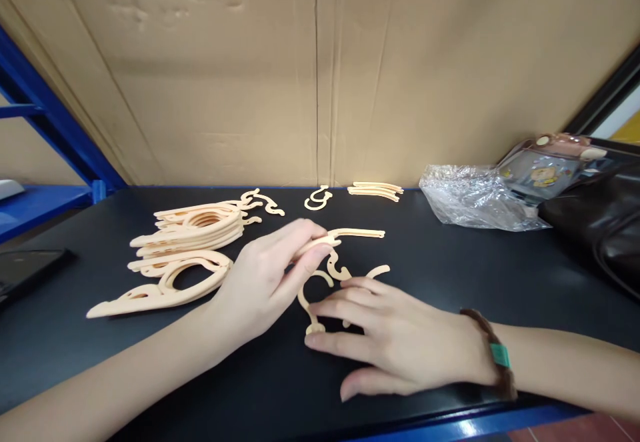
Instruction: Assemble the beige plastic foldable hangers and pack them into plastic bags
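Observation:
My left hand [273, 272] pinches a beige plastic piece [320, 245] above the middle of the black table. A thin beige strip [360, 233] sticks out to the right just beyond its fingertips. My right hand [380, 335] is palm down with fingers spread, touching a loose beige hook [303, 295] near its fingertips. Parts of other curved pieces [339, 267] show between the hands; the right hand partly covers them. Left of my left hand lie stacked beige hanger parts, one pile [193, 232] behind another [160, 295].
Small hooks [260, 202] lie behind the stacks, with more hooks [319, 198] and thin strips [376, 190] at the back. Crumpled clear plastic [470, 195], a pouch [545, 165] and a black bag [600, 209] sit at right. A dark flat device [30, 269] is at left.

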{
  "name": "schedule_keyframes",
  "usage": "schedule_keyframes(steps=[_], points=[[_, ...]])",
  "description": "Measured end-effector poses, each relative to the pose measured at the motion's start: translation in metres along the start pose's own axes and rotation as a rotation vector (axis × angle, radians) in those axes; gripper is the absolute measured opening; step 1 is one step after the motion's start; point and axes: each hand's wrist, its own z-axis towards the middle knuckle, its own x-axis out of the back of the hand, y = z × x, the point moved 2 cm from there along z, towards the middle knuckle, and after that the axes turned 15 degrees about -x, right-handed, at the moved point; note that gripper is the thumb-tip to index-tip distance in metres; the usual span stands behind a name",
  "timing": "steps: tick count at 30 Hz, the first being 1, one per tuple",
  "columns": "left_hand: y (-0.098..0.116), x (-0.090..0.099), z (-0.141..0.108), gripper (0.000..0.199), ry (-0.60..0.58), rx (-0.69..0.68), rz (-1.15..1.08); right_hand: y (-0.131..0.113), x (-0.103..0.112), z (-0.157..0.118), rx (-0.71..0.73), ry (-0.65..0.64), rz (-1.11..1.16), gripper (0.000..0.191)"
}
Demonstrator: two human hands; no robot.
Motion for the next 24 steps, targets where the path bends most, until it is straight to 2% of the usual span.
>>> schedule_keyframes(steps=[4,7,12,14,16,20,24], points=[[-0.004,-0.005,0.0,0.029,-0.091,0.087,0.033,-0.009,0.0,-0.004,0.087,0.033,0.108,0.033],[-0.005,-0.004,0.0,0.025,-0.079,0.073,0.126,-0.01,0.0,-0.005,0.087,0.049,0.123,0.033],[-0.007,-0.005,-0.001,0.013,-0.057,0.034,0.187,-0.004,0.002,-0.004,0.001,0.068,0.077,0.026],[-0.006,-0.007,-0.002,0.016,-0.06,0.03,0.209,-0.003,0.002,-0.003,0.006,0.095,0.037,0.018],[-0.006,-0.009,-0.002,0.017,-0.065,0.018,0.228,-0.005,0.003,-0.003,0.046,0.125,-0.002,0.018],[-0.004,-0.01,-0.002,0.016,-0.082,0.009,0.25,-0.012,0.006,-0.006,0.183,0.216,-0.049,0.024],[-0.007,-0.011,-0.002,0.02,-0.132,0.01,0.256,-0.009,0.011,-0.011,0.237,0.381,-0.07,0.016]])
